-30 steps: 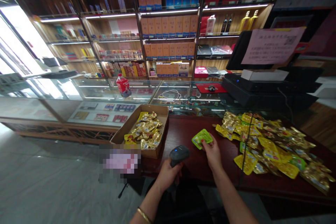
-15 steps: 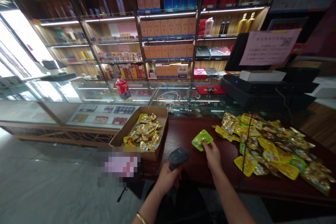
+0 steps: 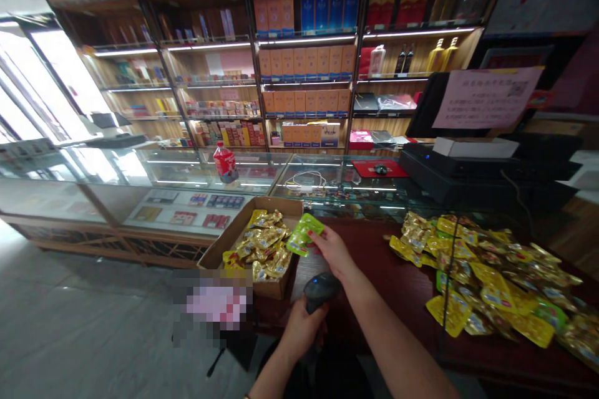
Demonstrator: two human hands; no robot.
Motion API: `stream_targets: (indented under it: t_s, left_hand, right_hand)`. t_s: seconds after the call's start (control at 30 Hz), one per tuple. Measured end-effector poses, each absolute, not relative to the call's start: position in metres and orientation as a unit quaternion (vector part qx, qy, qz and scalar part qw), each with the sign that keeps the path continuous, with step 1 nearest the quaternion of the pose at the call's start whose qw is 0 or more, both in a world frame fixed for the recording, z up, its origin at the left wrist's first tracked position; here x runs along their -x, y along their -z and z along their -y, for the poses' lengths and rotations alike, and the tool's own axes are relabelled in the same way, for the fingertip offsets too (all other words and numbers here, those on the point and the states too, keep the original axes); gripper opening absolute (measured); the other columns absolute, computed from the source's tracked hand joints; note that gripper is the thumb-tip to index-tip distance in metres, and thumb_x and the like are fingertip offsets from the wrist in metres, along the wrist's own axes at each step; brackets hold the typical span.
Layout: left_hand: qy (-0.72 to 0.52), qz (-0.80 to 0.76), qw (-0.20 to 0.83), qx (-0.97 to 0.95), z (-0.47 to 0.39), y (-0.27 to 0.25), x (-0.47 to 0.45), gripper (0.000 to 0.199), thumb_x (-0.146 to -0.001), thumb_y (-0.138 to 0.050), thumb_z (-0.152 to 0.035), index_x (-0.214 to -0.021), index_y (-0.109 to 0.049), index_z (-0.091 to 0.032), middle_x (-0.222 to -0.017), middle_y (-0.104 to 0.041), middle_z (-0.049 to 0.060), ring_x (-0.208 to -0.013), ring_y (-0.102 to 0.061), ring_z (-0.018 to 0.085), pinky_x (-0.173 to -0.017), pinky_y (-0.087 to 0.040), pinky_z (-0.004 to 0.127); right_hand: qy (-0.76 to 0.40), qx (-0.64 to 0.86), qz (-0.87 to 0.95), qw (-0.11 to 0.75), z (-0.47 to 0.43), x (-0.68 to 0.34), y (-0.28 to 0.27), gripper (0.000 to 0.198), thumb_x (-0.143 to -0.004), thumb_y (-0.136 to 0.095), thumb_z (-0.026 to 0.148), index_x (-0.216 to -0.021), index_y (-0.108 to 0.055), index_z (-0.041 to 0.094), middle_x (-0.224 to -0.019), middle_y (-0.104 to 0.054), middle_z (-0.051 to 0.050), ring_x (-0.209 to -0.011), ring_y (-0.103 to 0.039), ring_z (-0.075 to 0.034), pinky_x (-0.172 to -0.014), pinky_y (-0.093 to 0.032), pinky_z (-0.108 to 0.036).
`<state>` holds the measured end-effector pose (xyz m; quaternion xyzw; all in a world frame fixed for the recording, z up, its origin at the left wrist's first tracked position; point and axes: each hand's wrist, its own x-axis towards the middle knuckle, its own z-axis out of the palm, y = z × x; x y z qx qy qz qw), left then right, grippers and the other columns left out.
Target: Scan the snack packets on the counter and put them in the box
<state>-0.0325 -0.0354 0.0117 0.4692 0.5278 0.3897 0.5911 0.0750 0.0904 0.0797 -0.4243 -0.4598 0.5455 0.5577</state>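
Note:
My left hand (image 3: 302, 327) grips a dark handheld barcode scanner (image 3: 322, 291) by its handle, low over the counter's near edge. Between the fingers of my right hand (image 3: 331, 249) is a green snack packet (image 3: 304, 235), pinched at its right side. This packet is over the right rim of an open cardboard box (image 3: 276, 288). Inside the box lie gold and yellow snack packets (image 3: 262, 240). A wide pile of similar packets (image 3: 491, 274), mostly gold and yellow with a few green, spreads over the dark red counter (image 3: 379, 274) on the right.
Behind the box, a red-labelled bottle (image 3: 225, 163) stands on the glass display case (image 3: 187, 168). A mouse (image 3: 380, 169) rests on a red mat. At the back right is a monitor (image 3: 423, 106) with a pink paper sheet on it. Stocked shelves (image 3: 306, 84) line the wall.
My right hand has carried the green packet leftward, from above the counter to the box's right rim. The scanner stays in my left hand. The view has tilted slightly upward.

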Motion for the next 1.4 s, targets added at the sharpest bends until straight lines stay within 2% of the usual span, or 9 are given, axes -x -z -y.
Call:
stream_targets:
  t_s: [0.13, 0.27, 0.33, 0.43, 0.57, 0.77, 0.97, 1.13, 1.4]
  left_hand:
    - [-0.382, -0.532, 0.586, -0.476, 0.035, -0.012, 0.034, 0.047, -0.075, -0.074, -0.065, -0.075, -0.059, -0.019, -0.050, -0.060, 0.000, -0.033, -0.050, 0.013, -0.034, -0.036, 0.023]
    - [-0.381, -0.527, 0.587, -0.482, 0.036, -0.014, 0.035, 0.048, -0.075, -0.074, -0.064, -0.071, -0.059, -0.020, -0.048, -0.059, 0.000, -0.033, -0.050, 0.013, -0.034, -0.033, 0.023]
    - [-0.380, -0.526, 0.591, -0.479, 0.036, -0.015, 0.035, 0.047, -0.074, -0.075, -0.063, -0.073, -0.059, -0.020, -0.048, -0.059, 0.000, -0.033, -0.050, 0.013, -0.035, -0.032, 0.022]
    - [-0.378, -0.532, 0.589, -0.476, 0.036, -0.017, 0.034, 0.045, -0.075, -0.075, -0.063, -0.076, -0.060, -0.020, -0.049, -0.060, 0.000, -0.033, -0.050, 0.013, -0.034, -0.033, 0.023]
    - [-0.382, -0.528, 0.590, -0.478, 0.036, -0.015, 0.034, 0.048, -0.075, -0.074, -0.065, -0.075, -0.060, -0.020, -0.049, -0.060, -0.001, -0.033, -0.050, 0.013, -0.034, -0.034, 0.023]
    - [-0.380, -0.526, 0.596, -0.474, 0.037, -0.013, 0.034, 0.051, -0.073, -0.075, -0.068, -0.073, -0.058, -0.020, -0.050, -0.060, 0.000, -0.033, -0.051, 0.013, -0.034, -0.034, 0.023]
    - [-0.387, -0.515, 0.599, -0.476, 0.037, -0.014, 0.034, 0.051, -0.072, -0.076, -0.067, -0.074, -0.057, -0.020, -0.052, -0.062, 0.000, -0.033, -0.050, 0.012, -0.034, -0.035, 0.023]
    - [-0.385, -0.513, 0.601, -0.477, 0.038, -0.014, 0.034, 0.049, -0.073, -0.075, -0.065, -0.077, -0.058, -0.019, -0.051, -0.062, 0.000, -0.033, -0.051, 0.012, -0.033, -0.036, 0.022]
    - [-0.376, -0.509, 0.601, -0.490, 0.038, -0.018, 0.035, 0.049, -0.074, -0.074, -0.065, -0.073, -0.058, -0.019, -0.052, -0.061, 0.000, -0.034, -0.049, 0.012, -0.034, -0.034, 0.022]
  right_hand:
    - [-0.435, 0.496, 0.547, 0.515, -0.115, -0.082, -0.093, 0.045, -0.088, -0.069, 0.050, -0.123, -0.072, 0.022, -0.118, -0.079, -0.010, -0.107, -0.074, -0.026, -0.087, -0.060, -0.037]
    - [-0.123, 0.731, 0.578, 0.341, -0.114, -0.166, -0.066, 0.057, -0.099, -0.051, 0.038, -0.150, -0.057, 0.013, -0.159, -0.053, -0.020, -0.151, -0.043, -0.035, -0.124, -0.031, -0.058]
    - [-0.038, 0.808, 0.539, 0.236, -0.104, -0.209, -0.044, 0.064, -0.101, -0.043, 0.037, -0.157, -0.047, 0.006, -0.166, -0.041, -0.024, -0.158, -0.029, -0.041, -0.124, -0.020, -0.068]
    - [0.030, 0.851, 0.500, 0.157, -0.083, -0.247, -0.016, 0.063, -0.103, -0.034, 0.031, -0.157, -0.045, 0.003, -0.164, -0.043, -0.027, -0.154, -0.035, -0.043, -0.120, -0.019, -0.074]
    - [0.072, 0.822, 0.555, 0.105, -0.056, -0.240, -0.006, 0.058, -0.101, -0.035, 0.022, -0.152, -0.053, 0.002, -0.156, -0.053, -0.027, -0.141, -0.051, -0.041, -0.116, -0.036, -0.059]
    - [0.039, 0.769, 0.634, 0.078, -0.034, -0.210, -0.027, 0.047, -0.100, -0.048, 0.024, -0.143, -0.064, 0.020, -0.142, -0.064, -0.020, -0.120, -0.063, -0.035, -0.097, -0.048, -0.044]
    - [-0.012, 0.793, 0.594, 0.136, -0.044, -0.231, -0.023, 0.052, -0.090, -0.070, 0.033, -0.139, -0.060, 0.018, -0.131, -0.066, -0.017, -0.123, -0.062, -0.033, -0.098, -0.048, -0.040]
    - [0.003, 0.805, 0.531, 0.266, -0.047, -0.256, -0.006, 0.057, -0.094, -0.063, 0.046, -0.140, -0.058, 0.014, -0.132, -0.060, -0.021, -0.110, -0.067, -0.032, -0.087, -0.052, -0.038]
    - [-0.172, 0.709, 0.281, 0.624, -0.047, -0.242, 0.002, 0.047, -0.081, -0.059, 0.056, -0.113, -0.065, 0.022, -0.098, -0.075, -0.008, -0.091, -0.070, -0.029, -0.077, -0.056, -0.037]
